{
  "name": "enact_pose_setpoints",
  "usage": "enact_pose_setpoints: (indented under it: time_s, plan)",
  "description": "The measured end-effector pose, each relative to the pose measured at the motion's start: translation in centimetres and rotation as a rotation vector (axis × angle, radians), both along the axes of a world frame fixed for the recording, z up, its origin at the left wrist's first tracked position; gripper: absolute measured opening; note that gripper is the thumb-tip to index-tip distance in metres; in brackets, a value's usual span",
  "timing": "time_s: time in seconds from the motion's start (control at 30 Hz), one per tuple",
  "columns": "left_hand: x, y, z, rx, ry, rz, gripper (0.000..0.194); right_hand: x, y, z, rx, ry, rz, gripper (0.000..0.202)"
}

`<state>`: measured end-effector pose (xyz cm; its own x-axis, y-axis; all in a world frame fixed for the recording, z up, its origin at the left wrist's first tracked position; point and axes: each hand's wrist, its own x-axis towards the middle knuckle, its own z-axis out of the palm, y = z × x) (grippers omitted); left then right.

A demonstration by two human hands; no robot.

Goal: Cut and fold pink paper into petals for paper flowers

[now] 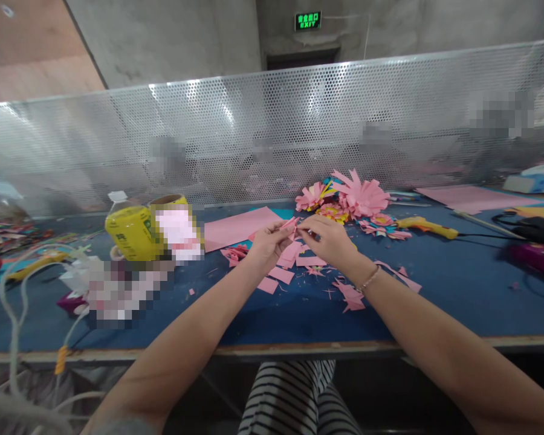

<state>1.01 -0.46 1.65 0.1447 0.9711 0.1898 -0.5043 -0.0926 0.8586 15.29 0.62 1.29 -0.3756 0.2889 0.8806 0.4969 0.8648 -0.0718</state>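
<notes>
Exit sign [308, 20] — above perforated screen [294, 109]

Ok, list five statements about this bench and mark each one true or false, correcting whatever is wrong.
1. The left hand holds pink paper, with the right hand close beside it. True.
2. A bracelet is on the left wrist. False: the bracelet is on the right wrist.
3. A yellow glue gun lies to the right of the large pink paper flower. True.
4. The exit sign glows red. False: the exit sign glows green.
5. Cut pink pieces lie on the blue table. True.
</notes>
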Motion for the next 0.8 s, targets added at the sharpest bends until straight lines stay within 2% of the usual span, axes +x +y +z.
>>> enact_pose_setpoints:
  time_s: [0.3, 0.6, 0.8]
  plan:
    - [0.14, -0.15, 0.11, -0.010, -0.019, 0.016, 0.016, 0.14, -0.49, 0.34, 0.024, -0.038, -0.018, 0.014]
    - [0.30, -0.47, 0.12, 0.054, -0.004, 0.038, 0.022, -0.18, -0.88, 0.66, -0.037, 0.021, -0.061, 0.012]
    - [0.23, -0.50, 0.22, 0.076, -0.038, 0.058, 0.018, -0.20, -0.49, 0.25, -0.008, 0.034, -0.017, 0.014]
